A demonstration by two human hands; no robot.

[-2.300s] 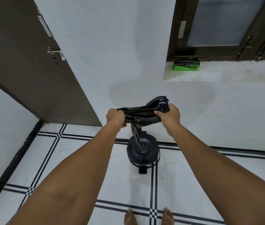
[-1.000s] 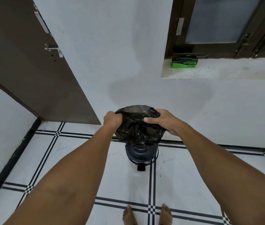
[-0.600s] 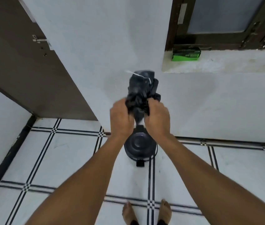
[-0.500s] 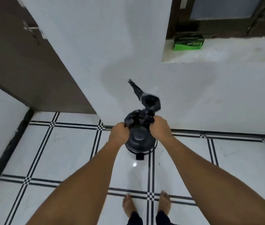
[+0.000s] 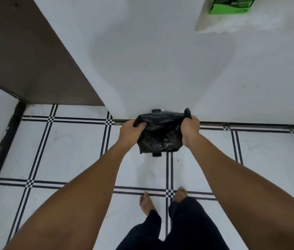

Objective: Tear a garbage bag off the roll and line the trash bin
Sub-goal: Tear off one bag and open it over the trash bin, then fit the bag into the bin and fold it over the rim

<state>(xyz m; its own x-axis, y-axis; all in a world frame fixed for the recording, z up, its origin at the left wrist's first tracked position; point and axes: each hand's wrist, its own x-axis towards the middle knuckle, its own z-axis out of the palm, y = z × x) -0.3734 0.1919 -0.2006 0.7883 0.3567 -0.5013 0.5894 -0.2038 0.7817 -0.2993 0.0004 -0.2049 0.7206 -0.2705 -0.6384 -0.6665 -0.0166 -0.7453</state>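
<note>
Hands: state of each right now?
Left hand: closed on the garbage bag, left edge.
Right hand: closed on the bag's right edge.

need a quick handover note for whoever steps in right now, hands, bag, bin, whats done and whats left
Left hand: shut on the left edge of the black garbage bag.
Right hand: shut on the bag's right edge, a corner poking up above the fist.
The bag is stretched between both hands low over the trash bin, which it almost wholly hides; only the bin's pedal shows below it.
The green bag box sits on the window ledge.
Done: bag is off the roll and opened up.
Left: whether the bag is inside the bin cannot be told; seat it and fold the mouth over the rim.
</note>
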